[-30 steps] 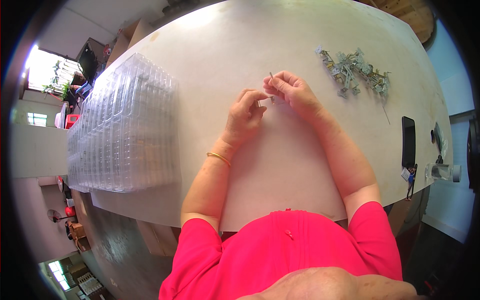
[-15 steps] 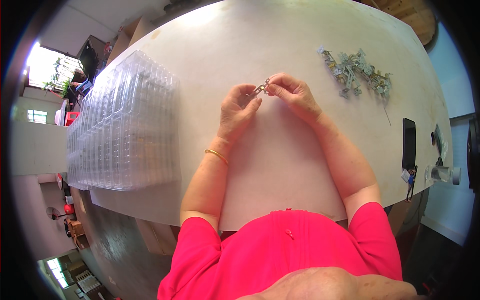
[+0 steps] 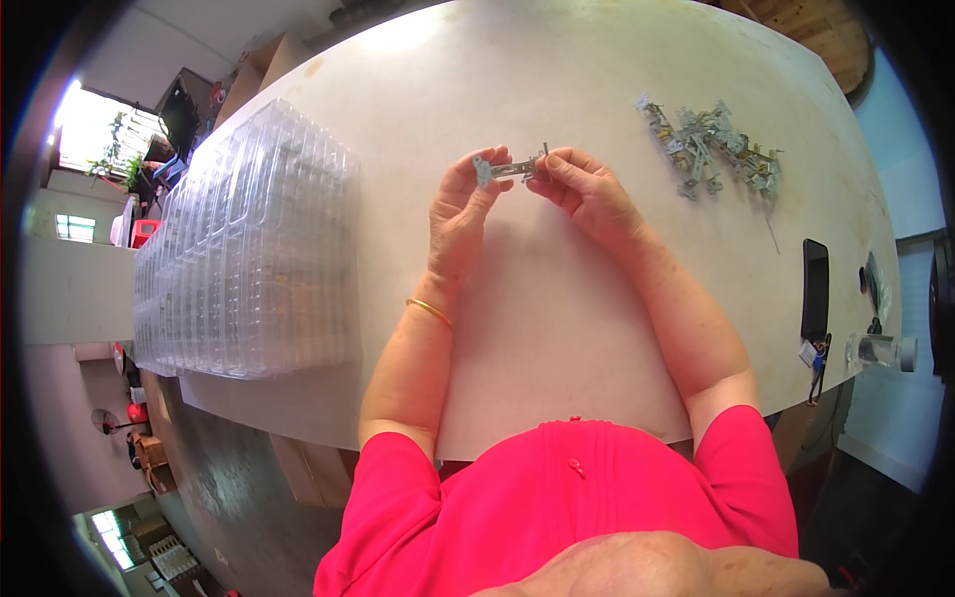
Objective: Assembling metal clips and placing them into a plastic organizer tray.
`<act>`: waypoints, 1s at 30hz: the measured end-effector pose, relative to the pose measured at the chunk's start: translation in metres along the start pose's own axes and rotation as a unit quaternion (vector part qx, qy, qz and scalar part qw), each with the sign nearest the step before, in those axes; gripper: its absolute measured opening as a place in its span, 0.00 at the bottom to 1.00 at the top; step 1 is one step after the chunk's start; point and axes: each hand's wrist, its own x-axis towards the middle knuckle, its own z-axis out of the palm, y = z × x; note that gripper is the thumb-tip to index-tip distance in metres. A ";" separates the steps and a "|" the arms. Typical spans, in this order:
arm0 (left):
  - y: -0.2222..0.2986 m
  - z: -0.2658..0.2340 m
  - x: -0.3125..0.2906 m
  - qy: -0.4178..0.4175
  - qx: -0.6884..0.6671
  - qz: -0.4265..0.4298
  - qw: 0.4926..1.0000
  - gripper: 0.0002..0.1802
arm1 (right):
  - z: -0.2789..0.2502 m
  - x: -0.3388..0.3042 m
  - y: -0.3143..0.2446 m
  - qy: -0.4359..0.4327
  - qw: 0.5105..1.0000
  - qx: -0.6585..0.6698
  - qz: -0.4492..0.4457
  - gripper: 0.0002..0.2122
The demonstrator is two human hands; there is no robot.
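Observation:
A small silvery metal fitting (image 3: pixel 511 170), long and slotted with a flat plate at one end, is held between my two hands above the pale table (image 3: pixel 557 328). My left hand (image 3: pixel 458 219) is closed on its plate end, thumb on the near side. At the other end, the fingertips of my right hand (image 3: pixel 595 197) pinch it beside a short upright pin. Its exact kind cannot be made out. To the right of my hands lies a loose heap of similar metal fittings (image 3: pixel 708 147), some with brassy parts and one thin wire sticking out toward me.
Tall stacks of clear plastic trays (image 3: pixel 261 239) stand on the table's left side. Along the right edge lie a black phone (image 3: pixel 815 289), a small blue-and-black tool (image 3: pixel 819 364) and a clear bottle (image 3: pixel 879 350). A round wooden top (image 3: pixel 811 35) shows at the far right.
The metal fitting has turned from a slant to nearly level, so more of it shows, including its plate end. My left hand has shifted slightly left and opened its grip somewhat.

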 end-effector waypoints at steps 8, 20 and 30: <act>-0.004 -0.014 0.003 0.061 0.001 -0.023 0.998 0.14 | 0.003 0.004 0.015 -0.018 0.997 -0.072 -0.016 0.08; 0.005 -0.006 0.000 0.057 0.073 -0.062 0.994 0.09 | 0.022 -0.010 0.010 0.028 0.951 -0.291 -0.101 0.07; 0.001 -0.005 -0.001 0.067 0.144 -0.061 0.985 0.08 | 0.023 -0.012 0.011 0.039 0.925 -0.357 -0.124 0.07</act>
